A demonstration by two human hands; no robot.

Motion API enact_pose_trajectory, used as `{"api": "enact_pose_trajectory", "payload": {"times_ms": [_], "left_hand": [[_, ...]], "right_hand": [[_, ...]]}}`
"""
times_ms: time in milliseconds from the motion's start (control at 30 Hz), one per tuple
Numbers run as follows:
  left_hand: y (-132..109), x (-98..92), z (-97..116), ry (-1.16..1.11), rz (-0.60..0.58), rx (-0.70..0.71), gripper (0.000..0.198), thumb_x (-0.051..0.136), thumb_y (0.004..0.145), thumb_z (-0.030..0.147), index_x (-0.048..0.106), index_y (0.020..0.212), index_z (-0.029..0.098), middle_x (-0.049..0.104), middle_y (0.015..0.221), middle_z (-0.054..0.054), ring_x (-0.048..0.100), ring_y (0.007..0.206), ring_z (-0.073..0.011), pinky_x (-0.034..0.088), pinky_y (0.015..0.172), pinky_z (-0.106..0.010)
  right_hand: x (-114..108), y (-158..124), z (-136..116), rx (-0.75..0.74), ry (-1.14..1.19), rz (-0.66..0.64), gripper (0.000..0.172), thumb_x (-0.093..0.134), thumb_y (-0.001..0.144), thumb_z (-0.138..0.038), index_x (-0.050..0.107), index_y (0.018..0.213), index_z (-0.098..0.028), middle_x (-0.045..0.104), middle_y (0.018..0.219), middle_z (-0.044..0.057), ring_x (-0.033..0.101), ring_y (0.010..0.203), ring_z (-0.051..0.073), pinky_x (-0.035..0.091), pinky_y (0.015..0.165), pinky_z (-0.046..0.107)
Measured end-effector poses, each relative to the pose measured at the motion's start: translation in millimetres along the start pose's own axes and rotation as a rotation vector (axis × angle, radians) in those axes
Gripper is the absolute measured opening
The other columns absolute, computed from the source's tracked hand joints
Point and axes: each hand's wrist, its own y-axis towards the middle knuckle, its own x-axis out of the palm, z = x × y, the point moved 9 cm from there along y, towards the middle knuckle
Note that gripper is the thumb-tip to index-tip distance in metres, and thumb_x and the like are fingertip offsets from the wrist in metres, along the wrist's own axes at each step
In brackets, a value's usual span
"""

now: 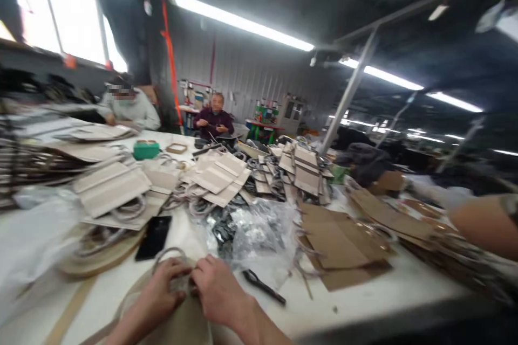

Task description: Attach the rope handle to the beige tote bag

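Close to me at the table's front edge is a beige bag (182,326) with a looped cord handle (170,251) standing up from its top. My left hand (164,288) grips its upper edge with bent fingers. Right beside it, my right hand (216,288) is closed on the same edge, fingertips nearly touching the left. What lies under the fingertips is hidden. A black long-handled tool (264,287) lies just right of my right hand. Beyond my left hand rests a dark phone (154,237).
Stacked beige bags (111,188) stand left, more bags (220,175) behind. Clear plastic wrap (263,232) lies mid-table, brown bags (340,242) to the right. Another person's arm (485,221) reaches in at right. Two people (131,108) sit across, near a green box (146,150).
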Motion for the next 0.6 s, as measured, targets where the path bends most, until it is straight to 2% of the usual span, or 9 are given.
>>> {"api": "enact_pose_trajectory", "payload": {"times_ms": [133, 300, 467, 600], "left_hand": [[-6.0, 0.8, 6.6, -0.07, 0.02, -0.043, 0.062, 0.064, 0.061, 0.022, 0.084, 0.12, 0.023, 0.074, 0.139, -0.013, 0.065, 0.14, -0.0343, 0.044, 0.129, -0.043], [-10.2, 1.5, 4.8, -0.133, 0.024, -0.056, 0.058, 0.065, 0.06, 0.019, 0.084, 0.115, 0.022, 0.074, 0.132, -0.013, 0.066, 0.135, -0.0358, 0.046, 0.127, -0.045], [-5.5, 5.9, -5.3, -0.114, 0.041, -0.032, 0.058, 0.068, 0.058, 0.019, 0.082, 0.114, 0.025, 0.074, 0.132, -0.011, 0.065, 0.136, -0.038, 0.046, 0.127, -0.046], [-3.0, 11.9, -14.9, -0.099, 0.038, -0.043, 0.06, 0.068, 0.06, 0.015, 0.081, 0.117, 0.024, 0.071, 0.135, -0.012, 0.063, 0.137, -0.0363, 0.044, 0.128, -0.044]], "right_hand": [[17.5, 4.2, 11.0, 0.094, 0.157, -0.027, 0.026, 0.068, 0.093, -0.018, 0.073, 0.119, -0.02, 0.074, 0.128, 0.01, 0.065, 0.121, 0.028, 0.054, 0.101, 0.039], [28.0, 8.0, 14.7, 0.161, 0.176, -0.105, 0.029, 0.072, 0.089, -0.019, 0.076, 0.117, -0.019, 0.073, 0.131, 0.01, 0.065, 0.125, 0.031, 0.054, 0.106, 0.043], [40.0, 12.7, 20.8, 0.144, 0.139, -0.096, 0.023, 0.074, 0.09, -0.021, 0.076, 0.114, -0.02, 0.075, 0.127, 0.011, 0.067, 0.122, 0.031, 0.056, 0.1, 0.041], [53.1, 16.9, 27.3, 0.121, 0.104, -0.06, 0.021, 0.076, 0.09, -0.021, 0.076, 0.11, -0.021, 0.076, 0.123, 0.01, 0.068, 0.119, 0.031, 0.057, 0.095, 0.039]]}}
